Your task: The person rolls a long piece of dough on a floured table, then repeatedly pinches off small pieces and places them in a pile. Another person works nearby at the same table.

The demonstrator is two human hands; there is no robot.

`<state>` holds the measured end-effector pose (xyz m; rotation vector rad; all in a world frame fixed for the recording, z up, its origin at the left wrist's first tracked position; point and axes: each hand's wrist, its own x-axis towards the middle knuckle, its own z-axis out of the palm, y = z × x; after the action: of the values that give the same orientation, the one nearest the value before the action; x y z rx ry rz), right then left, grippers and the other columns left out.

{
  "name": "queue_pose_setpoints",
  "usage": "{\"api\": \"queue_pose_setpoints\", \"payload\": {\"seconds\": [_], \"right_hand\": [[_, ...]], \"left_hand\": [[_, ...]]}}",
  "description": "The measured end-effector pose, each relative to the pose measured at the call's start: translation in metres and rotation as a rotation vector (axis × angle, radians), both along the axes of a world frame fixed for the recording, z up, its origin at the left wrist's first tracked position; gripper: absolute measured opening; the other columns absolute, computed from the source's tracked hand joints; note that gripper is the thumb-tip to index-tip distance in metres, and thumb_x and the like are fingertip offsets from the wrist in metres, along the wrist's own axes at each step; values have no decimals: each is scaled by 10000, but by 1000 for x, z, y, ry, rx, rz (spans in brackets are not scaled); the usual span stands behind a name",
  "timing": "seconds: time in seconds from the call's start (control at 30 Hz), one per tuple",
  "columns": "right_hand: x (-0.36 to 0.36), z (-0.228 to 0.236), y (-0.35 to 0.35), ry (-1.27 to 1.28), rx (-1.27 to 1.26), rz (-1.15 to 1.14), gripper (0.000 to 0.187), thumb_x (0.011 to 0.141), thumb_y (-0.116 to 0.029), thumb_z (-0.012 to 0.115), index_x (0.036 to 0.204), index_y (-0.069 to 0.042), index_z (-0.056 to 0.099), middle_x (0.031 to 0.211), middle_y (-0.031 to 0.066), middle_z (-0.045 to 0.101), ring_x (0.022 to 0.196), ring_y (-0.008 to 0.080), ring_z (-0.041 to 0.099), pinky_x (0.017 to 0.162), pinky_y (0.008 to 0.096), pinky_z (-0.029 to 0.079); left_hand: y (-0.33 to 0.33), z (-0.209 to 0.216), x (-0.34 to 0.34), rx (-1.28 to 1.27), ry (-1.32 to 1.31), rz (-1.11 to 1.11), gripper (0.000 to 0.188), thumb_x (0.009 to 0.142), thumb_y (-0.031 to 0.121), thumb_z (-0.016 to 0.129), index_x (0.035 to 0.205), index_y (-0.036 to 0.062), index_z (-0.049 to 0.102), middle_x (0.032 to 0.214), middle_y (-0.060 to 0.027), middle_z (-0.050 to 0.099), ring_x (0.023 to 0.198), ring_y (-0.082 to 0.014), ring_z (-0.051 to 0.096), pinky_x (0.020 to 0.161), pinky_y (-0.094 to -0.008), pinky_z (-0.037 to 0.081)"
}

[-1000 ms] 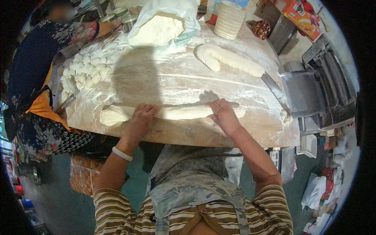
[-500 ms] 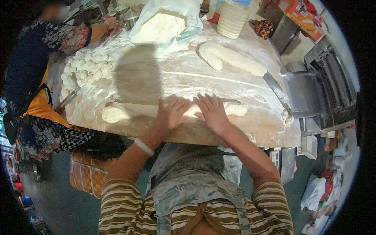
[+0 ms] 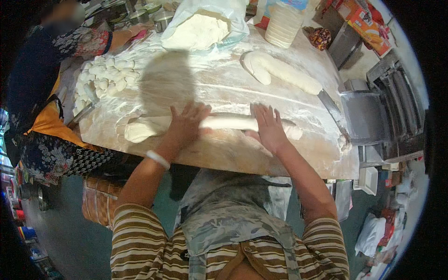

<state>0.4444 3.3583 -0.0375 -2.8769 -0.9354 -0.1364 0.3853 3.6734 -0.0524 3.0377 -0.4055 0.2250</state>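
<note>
- My left hand (image 3: 188, 123) lies over the dough rope (image 3: 228, 122) at the frame's centre, fingers spread.
- My right hand (image 3: 270, 129) lies over its right part, thumb spread from the fingers.
- Another dough roll (image 3: 285, 73) rests on the surface (image 3: 228, 151), upper right.

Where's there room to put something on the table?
There's floury room between the long dough roll and the bent dough behind. Another patch lies between the roll's right end and the near-right table corner. Crowded: dough pieces left, flour bag and tub behind.
</note>
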Motion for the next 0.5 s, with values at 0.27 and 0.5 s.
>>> {"api": "queue_pose_setpoints", "payload": {"seconds": [0.27,0.5], "right_hand": [[-52,-11,-25,0,159,129,779,889,-315,757,1518,-9,415,1492,234,502,1405,404,459,1193,545,322],[-41,-42,43,74,196,311,586,978,-371,615,1470,-68,514,1401,145,611,1312,361,551,1145,480,400]], "left_hand": [[29,-16,-86,-99,64,-169,759,872,359,742,1537,157,437,1503,-76,519,1403,-293,475,1171,-687,228],[145,-41,-64,23,-49,52,405,855,206,681,1250,117,677,1126,-115,632,1129,-339,575,1118,-540,362]]}}
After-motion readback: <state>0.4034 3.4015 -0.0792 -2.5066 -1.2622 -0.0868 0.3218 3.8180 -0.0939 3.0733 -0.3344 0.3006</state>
